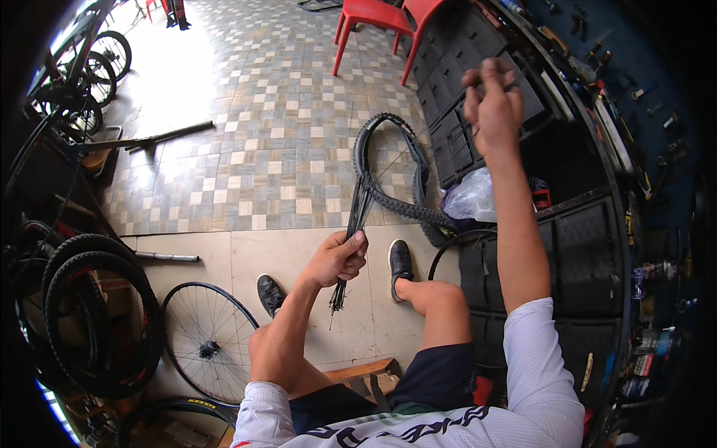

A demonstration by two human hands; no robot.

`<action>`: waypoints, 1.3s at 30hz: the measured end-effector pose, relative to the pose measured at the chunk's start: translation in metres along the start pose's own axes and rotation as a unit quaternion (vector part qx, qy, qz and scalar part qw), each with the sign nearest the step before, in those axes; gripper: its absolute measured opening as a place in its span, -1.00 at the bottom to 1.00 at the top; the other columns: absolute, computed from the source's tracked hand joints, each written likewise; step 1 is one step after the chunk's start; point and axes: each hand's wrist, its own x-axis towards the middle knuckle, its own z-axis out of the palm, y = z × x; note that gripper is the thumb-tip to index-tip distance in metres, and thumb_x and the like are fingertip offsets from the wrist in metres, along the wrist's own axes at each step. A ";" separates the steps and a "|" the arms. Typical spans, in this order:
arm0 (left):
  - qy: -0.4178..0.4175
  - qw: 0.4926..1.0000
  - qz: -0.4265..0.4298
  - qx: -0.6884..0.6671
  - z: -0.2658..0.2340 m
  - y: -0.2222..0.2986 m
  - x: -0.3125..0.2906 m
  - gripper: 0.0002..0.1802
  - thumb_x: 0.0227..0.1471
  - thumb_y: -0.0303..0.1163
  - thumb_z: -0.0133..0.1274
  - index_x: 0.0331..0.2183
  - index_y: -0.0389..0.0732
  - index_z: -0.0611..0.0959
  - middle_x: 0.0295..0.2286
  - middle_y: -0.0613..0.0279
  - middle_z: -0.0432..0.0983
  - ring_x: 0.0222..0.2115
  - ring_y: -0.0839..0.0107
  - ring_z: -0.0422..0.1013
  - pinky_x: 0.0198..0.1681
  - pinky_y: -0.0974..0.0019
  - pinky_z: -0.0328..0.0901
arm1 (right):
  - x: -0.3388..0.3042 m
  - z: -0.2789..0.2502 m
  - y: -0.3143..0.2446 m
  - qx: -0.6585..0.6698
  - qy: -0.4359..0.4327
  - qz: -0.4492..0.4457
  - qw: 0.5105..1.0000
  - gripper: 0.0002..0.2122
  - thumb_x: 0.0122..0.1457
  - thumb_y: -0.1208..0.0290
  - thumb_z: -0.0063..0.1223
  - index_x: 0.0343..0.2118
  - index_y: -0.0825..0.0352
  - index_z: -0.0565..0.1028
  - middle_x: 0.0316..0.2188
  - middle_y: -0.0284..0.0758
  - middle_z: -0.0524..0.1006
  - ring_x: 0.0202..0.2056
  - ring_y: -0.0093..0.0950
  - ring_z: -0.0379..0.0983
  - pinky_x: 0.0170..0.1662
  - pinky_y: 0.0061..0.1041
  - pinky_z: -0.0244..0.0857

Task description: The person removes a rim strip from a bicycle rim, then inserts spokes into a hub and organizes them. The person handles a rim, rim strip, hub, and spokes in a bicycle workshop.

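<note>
My left hand [337,258] is closed around a bundle of thin dark bicycle spokes [358,206]. The bundle stands nearly upright, fanning slightly at its top, with its lower ends poking out below the fist. Farther off to the right, my right hand [494,108] is raised beside the black drawers. Its fingers are loosely bent and apart, slightly blurred, with nothing visible in them. Past the spokes, a knobby bicycle tire [379,196] lies twisted on the floor.
A spoked wheel [210,349] lies at the lower left, near stacked black tires [101,321]. Black drawers [579,257] and a tool-covered wall panel [657,112] line the right. A clear plastic bag [472,197] sits by the drawers; red chairs [376,16] stand farther back.
</note>
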 end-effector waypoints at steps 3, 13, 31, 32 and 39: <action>0.038 0.998 -0.015 -0.052 0.007 0.003 0.003 -0.55 0.37 0.03 -0.16 -0.46 -0.08 0.36 -0.64 0.50 -0.01 -0.69 0.65 -0.11 -0.70 0.51 -0.18 | 0.012 -0.014 -0.022 0.019 0.002 -0.087 0.996 -0.82 0.40 0.21 0.00 -0.23 0.22 0.42 -0.53 -0.49 0.41 -0.68 -0.83 0.12 -0.69 -0.73 -0.09; 0.154 0.976 0.051 -0.143 -0.006 -0.021 0.015 -0.18 0.20 0.43 -0.29 -0.22 -0.19 0.58 -0.46 0.23 0.54 -0.57 0.47 0.45 -0.61 0.48 0.30 | -0.141 0.054 0.043 -0.273 -0.487 -0.538 0.632 -0.78 -0.01 0.18 0.22 -0.60 0.12 0.42 -0.64 -0.49 0.38 -0.55 -0.57 0.45 -0.54 -0.51 0.30; 0.006 0.989 0.016 -0.145 0.001 -0.013 0.012 -0.46 0.28 0.10 -0.01 -0.57 -0.04 0.28 -0.70 0.45 0.10 -0.62 0.53 0.15 -0.54 0.47 0.11 | -0.240 0.048 0.113 -0.212 -0.703 -0.428 0.527 -0.67 0.01 -0.04 0.22 -0.59 0.14 0.53 -0.35 -0.43 0.55 -0.11 -0.46 0.39 -0.02 -0.37 0.22; 0.062 0.987 0.009 -0.151 0.001 -0.014 0.014 -0.46 0.29 0.11 -0.03 -0.56 -0.04 0.29 -0.70 0.45 0.10 -0.63 0.53 0.14 -0.54 0.46 0.11 | -0.238 0.045 0.108 -0.247 -0.702 -0.414 0.524 -0.67 -0.02 -0.05 0.24 -0.53 0.15 0.55 -0.26 -0.41 0.52 -0.05 -0.43 0.34 0.03 -0.35 0.19; 0.249 0.943 0.166 -0.143 -0.033 -0.004 0.002 -0.47 0.27 0.18 -0.09 -0.48 -0.04 0.31 -0.66 0.43 0.08 -0.62 0.50 0.14 -0.47 0.34 0.21 | -0.228 0.001 0.041 -0.459 -0.625 -0.100 0.623 0.26 -0.33 -0.30 0.43 0.43 0.17 -0.03 0.35 -0.05 0.08 0.40 -0.01 -0.13 0.41 -0.15 -0.13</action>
